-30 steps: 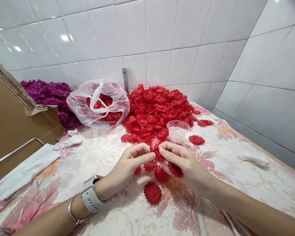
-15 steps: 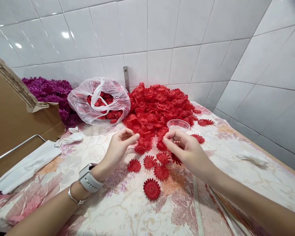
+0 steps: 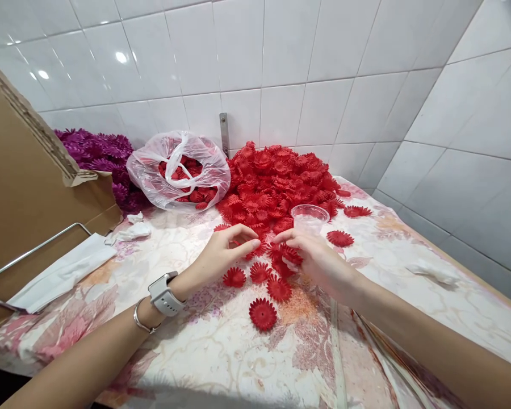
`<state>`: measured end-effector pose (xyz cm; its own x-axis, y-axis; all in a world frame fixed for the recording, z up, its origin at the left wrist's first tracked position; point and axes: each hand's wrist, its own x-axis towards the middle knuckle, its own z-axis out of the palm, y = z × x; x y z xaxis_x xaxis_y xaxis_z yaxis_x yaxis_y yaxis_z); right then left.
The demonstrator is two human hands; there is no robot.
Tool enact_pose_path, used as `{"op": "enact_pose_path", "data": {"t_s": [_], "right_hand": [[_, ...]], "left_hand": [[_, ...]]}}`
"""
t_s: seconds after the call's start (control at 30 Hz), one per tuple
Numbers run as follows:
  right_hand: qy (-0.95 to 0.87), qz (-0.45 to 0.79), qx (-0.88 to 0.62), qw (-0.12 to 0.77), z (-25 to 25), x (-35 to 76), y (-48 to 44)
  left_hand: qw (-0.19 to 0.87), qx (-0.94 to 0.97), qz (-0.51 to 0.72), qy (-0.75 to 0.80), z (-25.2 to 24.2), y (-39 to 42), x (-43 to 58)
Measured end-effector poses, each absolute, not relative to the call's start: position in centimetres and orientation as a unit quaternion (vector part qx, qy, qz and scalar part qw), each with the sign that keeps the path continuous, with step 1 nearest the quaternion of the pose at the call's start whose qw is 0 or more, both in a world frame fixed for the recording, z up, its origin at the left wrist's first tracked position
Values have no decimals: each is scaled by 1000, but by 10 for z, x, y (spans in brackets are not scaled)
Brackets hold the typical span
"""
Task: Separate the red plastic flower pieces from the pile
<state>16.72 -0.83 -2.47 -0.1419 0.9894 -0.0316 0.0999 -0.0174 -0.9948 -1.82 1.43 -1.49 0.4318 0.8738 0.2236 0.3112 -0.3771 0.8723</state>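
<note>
My left hand (image 3: 230, 250) is at the near edge of the pile of red flower pieces (image 3: 281, 176). Its fingers curve, thumb and forefinger tips slightly apart, and I make out nothing between them. Facing it, my right hand (image 3: 319, 258) has bent fingers around a red flower piece (image 3: 292, 254); part of its grip is hidden. Several loose flower pieces lie below the hands, among them a flat round one (image 3: 263, 314) with a small centre hole. Just behind my right hand stands a clear plastic tub (image 3: 310, 213).
A tied clear plastic bag (image 3: 142, 170) of red pieces sits beside purple flower pieces (image 3: 106, 150). At left are a cardboard box (image 3: 21, 153), a metal rod and folded white paper (image 3: 68, 272). A floral cloth (image 3: 221, 363) covers the table; tiled walls rise behind and right.
My left hand has moved right, towards the right hand. My right hand has turned, and the flower piece shows more clearly by its fingers. The view has shifted slightly.
</note>
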Motion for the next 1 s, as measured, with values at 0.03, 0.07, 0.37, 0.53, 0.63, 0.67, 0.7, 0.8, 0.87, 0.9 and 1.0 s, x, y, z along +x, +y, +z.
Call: {"op": "enact_pose_path", "data": {"t_s": [0.03, 0.07, 0.37, 0.53, 0.63, 0.67, 0.7, 0.8, 0.87, 0.9, 1.0], "right_hand": [[-558, 516, -487, 431, -25, 167, -9], [-566, 512, -481, 431, -25, 166, -11], [-622, 479, -434, 440, -26, 158, -20], [-628, 511, -417, 413, -26, 160, -20], [-569, 561, -422, 429, -26, 160, -19], [-549, 574, -427, 431, -26, 160, -18], [-533, 584, -434, 433, -25, 160, -18], [-510, 579, -459, 441, -25, 159, -17], [-525, 550, -468, 452, -27, 159, -17], [-535, 533, -468, 458, -28, 159, -17], [-560, 504, -468, 461, -30, 159, -17]], "left_hand": [[449, 731, 343, 383, -17, 13, -17], [491, 716, 328, 373, -18, 12, -15], [454, 725, 374, 358, -26, 4, -14], [448, 737, 364, 352, -24, -1, -13], [439, 733, 373, 363, -24, -4, -12], [435, 729, 378, 368, -25, -4, -12], [434, 725, 383, 373, -25, -4, -12], [444, 710, 402, 371, -25, -5, -11], [458, 700, 410, 364, -24, -6, -10], [472, 694, 408, 359, -24, -7, -10], [524, 678, 383, 346, -25, -8, -9]]}}
